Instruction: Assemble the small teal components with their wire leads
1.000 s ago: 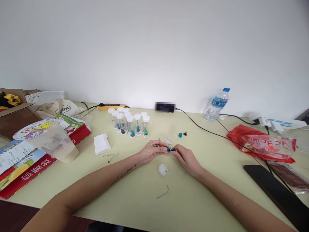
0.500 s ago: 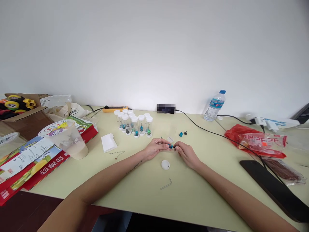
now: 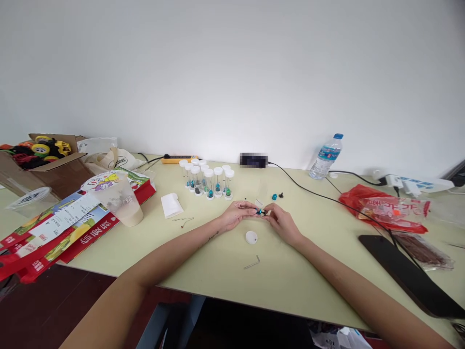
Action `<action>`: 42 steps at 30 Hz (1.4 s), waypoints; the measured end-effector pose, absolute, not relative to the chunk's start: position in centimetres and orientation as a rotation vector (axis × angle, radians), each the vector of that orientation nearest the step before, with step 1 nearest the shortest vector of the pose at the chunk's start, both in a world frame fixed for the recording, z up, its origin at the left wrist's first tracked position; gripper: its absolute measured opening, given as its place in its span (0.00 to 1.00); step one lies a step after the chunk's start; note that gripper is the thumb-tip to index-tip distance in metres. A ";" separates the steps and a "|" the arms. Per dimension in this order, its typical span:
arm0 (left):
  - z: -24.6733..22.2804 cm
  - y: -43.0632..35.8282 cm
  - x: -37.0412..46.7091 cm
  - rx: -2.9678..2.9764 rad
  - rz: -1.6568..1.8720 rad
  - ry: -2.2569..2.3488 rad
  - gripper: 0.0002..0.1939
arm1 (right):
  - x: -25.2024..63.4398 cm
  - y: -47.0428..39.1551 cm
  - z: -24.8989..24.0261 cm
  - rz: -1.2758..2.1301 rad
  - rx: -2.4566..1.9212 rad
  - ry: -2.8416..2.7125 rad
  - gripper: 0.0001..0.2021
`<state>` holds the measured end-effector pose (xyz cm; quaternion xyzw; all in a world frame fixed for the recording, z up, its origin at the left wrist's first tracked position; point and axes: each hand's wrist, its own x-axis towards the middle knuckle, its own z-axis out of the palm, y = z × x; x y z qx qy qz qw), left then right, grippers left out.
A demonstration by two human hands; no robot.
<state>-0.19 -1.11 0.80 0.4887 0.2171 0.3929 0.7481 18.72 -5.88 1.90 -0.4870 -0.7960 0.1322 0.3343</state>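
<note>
Between my two hands is a small blue and black part (image 3: 260,212). My left hand (image 3: 235,215) pinches its left side, and my right hand (image 3: 283,223) has thumb and fingertips closed on its right end. Just below my hands lies a round white lid (image 3: 251,237) with a tiny dark piece in it. An L-shaped metal key (image 3: 252,263) rests nearer the table's front. Beyond my right hand sit a blue piece (image 3: 274,197) and a small black piece (image 3: 281,195). Several clear tubes with white caps (image 3: 218,183) stand at the back left, with blue, green or dark pieces inside.
To the left are folded white paper (image 3: 171,205), a plastic cup (image 3: 128,208), red bags (image 3: 83,242) and a cardboard box (image 3: 61,174). A phone (image 3: 253,160) and water bottle (image 3: 326,157) stand by the wall. A cable (image 3: 308,194) crosses rightward to a black object (image 3: 407,271).
The camera view has shifted slightly, so the table's things appear a bit higher. My hands remain together at the blue and black part, whose black portion shows more now.
</note>
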 end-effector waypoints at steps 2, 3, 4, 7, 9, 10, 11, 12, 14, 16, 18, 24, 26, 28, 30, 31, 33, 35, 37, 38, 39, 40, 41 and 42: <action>0.8 -1.1 -0.2 1.063 0.869 0.474 0.18 | 18.7 -5.8 1.8 0.333 -1.272 -2.075 0.06; 0.7 -1.0 -0.2 1.059 0.872 0.472 0.18 | 18.7 -5.8 1.8 0.329 -1.273 -2.073 0.06; 0.6 -1.0 -0.2 1.055 0.871 0.470 0.18 | 18.7 -5.8 1.8 0.328 -1.276 -2.073 0.06; 0.4 -0.8 -0.2 1.046 0.873 0.458 0.18 | 18.7 -5.7 1.9 0.337 -1.314 -2.097 0.09; 0.2 -0.7 -0.2 1.052 0.877 0.444 0.17 | 18.6 -5.7 2.1 0.347 -1.337 -2.126 0.11; 0.2 -0.6 -0.2 1.056 0.878 0.436 0.17 | 18.6 -5.7 2.2 0.352 -1.340 -2.138 0.12; 0.2 -0.6 -0.3 1.060 0.877 0.430 0.17 | 18.6 -5.7 2.3 0.356 -1.338 -2.147 0.13; 0.1 -0.6 -0.3 1.063 0.874 0.426 0.16 | 18.6 -5.7 2.3 0.359 -1.337 -2.152 0.14; 0.2 -0.6 -0.3 1.066 0.872 0.425 0.16 | 18.6 -5.8 2.3 0.354 -1.339 -2.150 0.13; 0.2 -0.7 -0.3 1.064 0.875 0.434 0.16 | 18.6 -5.8 2.3 0.342 -1.340 -2.135 0.11; 0.3 -0.7 -0.4 1.060 0.880 0.442 0.16 | 18.6 -5.8 2.1 0.336 -1.326 -2.120 0.09; 0.1 -0.6 -0.3 1.050 0.878 0.440 0.17 | 18.7 -5.7 1.9 0.318 -1.316 -2.129 0.10; 0.1 -0.6 -0.3 1.060 0.869 0.435 0.17 | 18.8 -5.7 1.9 0.320 -1.330 -2.143 0.12; 0.0 -0.6 -0.3 1.077 0.852 0.429 0.17 | 18.9 -5.7 2.0 0.329 -1.324 -2.170 0.15; 0.1 -0.6 -0.3 1.089 0.841 0.428 0.17 | 18.9 -5.7 2.0 0.330 -1.306 -2.191 0.17; 0.1 -0.6 -0.3 1.092 0.840 0.429 0.17 | 18.9 -5.7 2.0 0.330 -1.300 -2.192 0.17; 0.1 -0.7 -0.4 1.084 0.850 0.439 0.17 | 18.8 -5.7 2.0 0.325 -1.300 -2.171 0.14; 0.1 -0.7 -0.4 1.070 0.862 0.451 0.16 | 18.8 -5.8 1.9 0.325 -1.302 -2.143 0.10; 0.1 -0.7 -0.4 1.064 0.866 0.456 0.16 | 18.7 -5.8 1.9 0.330 -1.297 -2.129 0.09; 0.1 -0.7 -0.4 1.066 0.864 0.455 0.16 | 18.7 -5.8 1.9 0.334 -1.293 -2.128 0.09; 0.1 -0.7 -0.4 1.071 0.862 0.451 0.16 | 18.7 -5.8 1.9 0.337 -1.293 -2.128 0.09; 0.1 -0.7 -0.4 1.077 0.860 0.445 0.16 | 18.7 -5.8 1.9 0.339 -1.296 -2.127 0.09; 0.1 -0.7 -0.4 1.082 0.858 0.440 0.16 | 18.8 -5.8 1.9 0.339 -1.300 -2.128 0.09; 0.1 -0.7 -0.4 1.087 0.854 0.435 0.16 | 18.8 -5.8 1.9 0.339 -1.302 -2.133 0.10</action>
